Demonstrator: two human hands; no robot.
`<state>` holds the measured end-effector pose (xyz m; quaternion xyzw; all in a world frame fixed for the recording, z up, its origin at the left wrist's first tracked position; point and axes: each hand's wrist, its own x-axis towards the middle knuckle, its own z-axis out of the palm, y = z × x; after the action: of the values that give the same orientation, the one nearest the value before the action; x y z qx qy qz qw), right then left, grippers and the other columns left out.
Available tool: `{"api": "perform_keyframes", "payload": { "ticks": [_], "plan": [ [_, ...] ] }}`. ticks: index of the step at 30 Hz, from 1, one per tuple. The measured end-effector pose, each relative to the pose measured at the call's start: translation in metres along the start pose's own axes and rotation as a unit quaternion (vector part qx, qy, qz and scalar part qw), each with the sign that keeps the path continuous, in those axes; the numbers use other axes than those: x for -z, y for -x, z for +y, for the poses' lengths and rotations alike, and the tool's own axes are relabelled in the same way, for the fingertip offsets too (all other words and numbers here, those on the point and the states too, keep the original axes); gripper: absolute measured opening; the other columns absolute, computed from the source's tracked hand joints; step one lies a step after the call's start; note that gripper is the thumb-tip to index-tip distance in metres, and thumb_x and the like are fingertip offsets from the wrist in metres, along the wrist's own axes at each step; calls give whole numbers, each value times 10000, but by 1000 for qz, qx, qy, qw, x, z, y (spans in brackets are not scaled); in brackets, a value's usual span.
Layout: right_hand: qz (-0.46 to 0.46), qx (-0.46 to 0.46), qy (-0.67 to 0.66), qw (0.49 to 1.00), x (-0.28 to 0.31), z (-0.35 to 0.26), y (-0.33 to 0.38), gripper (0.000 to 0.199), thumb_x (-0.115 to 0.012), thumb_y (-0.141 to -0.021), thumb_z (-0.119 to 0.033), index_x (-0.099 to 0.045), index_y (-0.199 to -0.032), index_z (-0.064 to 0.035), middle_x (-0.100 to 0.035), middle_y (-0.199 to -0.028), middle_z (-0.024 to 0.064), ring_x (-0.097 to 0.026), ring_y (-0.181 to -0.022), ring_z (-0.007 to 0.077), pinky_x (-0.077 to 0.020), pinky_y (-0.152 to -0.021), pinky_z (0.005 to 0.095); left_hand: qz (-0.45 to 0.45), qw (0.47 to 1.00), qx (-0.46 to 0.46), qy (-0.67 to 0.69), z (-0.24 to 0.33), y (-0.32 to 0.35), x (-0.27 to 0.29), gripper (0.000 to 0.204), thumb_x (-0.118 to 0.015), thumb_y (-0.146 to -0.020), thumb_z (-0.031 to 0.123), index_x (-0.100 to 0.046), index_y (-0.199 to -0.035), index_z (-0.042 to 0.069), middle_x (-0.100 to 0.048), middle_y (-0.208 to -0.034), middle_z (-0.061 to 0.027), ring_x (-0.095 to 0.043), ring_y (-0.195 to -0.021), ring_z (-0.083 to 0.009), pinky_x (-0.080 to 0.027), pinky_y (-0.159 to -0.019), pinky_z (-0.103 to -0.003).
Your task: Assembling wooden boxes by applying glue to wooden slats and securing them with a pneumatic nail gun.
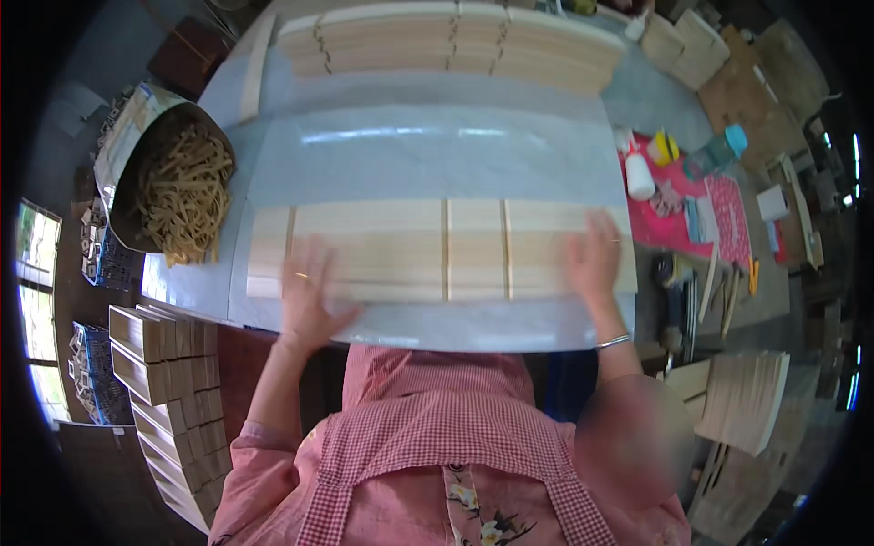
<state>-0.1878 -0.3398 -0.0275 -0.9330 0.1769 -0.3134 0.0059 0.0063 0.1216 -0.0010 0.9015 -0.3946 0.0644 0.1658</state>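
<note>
A pale wooden board [382, 250] with three crosswise grooves lies flat on the table near its front edge. My left hand [309, 289] is over the board's left part by one groove, fingers stretched out and thumb spread. At the right end is my right hand [592, 259], its fingers extended and slightly blurred. Neither hand grips anything; whether the palms press on the wood I cannot tell. Farther back stands a stack of similar grooved boards [391, 50], their grooves roughly lined up.
On the left, a bin [111, 196] holds tan strips. A thin wood strip [258, 68] lies at the far left. Right of the table are a white bottle [639, 177], a teal bottle [715, 155] and a pink cloth [669, 227]. Wooden boxes [173, 364] are stacked lower left.
</note>
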Motion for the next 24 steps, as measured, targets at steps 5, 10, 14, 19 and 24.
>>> {"api": "perform_keyframes", "payload": {
  "ticks": [5,10,14,19,24],
  "plan": [
    [-60,90,-146,983,-36,-107,-56,508,-677,-864,-204,-567,-1329,-33,-556,-1360,141,-528,-1261,391,-421,-1056,471,-143,980,-136,-31,44,-43,4,1027,-734,-764,643,-351,-1572,137,-243,-1675,-125,-130,-1559,-397,-134,-1233,-590],
    [-92,95,-143,981,-41,-127,-66,401,-678,-854,-203,-602,-1217,-51,-573,-1204,108,-554,-1098,344,-434,-986,456,-150,973,-175,-32,29,-67,-10,1007,-644,-800,728,-372,-1562,129,-265,-1669,-113,-148,-1560,-367,-133,-1236,-581],
    [-82,80,-163,980,-37,-129,-67,346,-683,-849,-210,-622,-1156,-64,-570,-1145,98,-547,-1017,324,-438,-949,445,-142,974,-172,-29,31,-67,-8,966,-615,-818,726,-396,-1553,138,-284,-1664,-104,-169,-1558,-348,-147,-1232,-573],
    [-129,169,-174,961,-60,-90,-118,405,-701,-848,-235,-624,-1211,-73,-584,-1252,118,-556,-1087,328,-453,-961,436,-150,974,-171,-12,28,-70,-6,972,-596,-823,745,-395,-1555,139,-295,-1660,-105,-188,-1553,-350,-144,-1231,-572],
    [-55,196,-16,979,-70,-41,-308,613,-719,-817,-212,-517,-1377,-65,-547,-1393,119,-541,-1196,337,-437,-1017,442,-160,973,-164,14,28,-72,0,972,-574,-831,763,-395,-1556,141,-311,-1654,-99,-194,-1552,-350,-149,-1226,-580]
  ]
}}
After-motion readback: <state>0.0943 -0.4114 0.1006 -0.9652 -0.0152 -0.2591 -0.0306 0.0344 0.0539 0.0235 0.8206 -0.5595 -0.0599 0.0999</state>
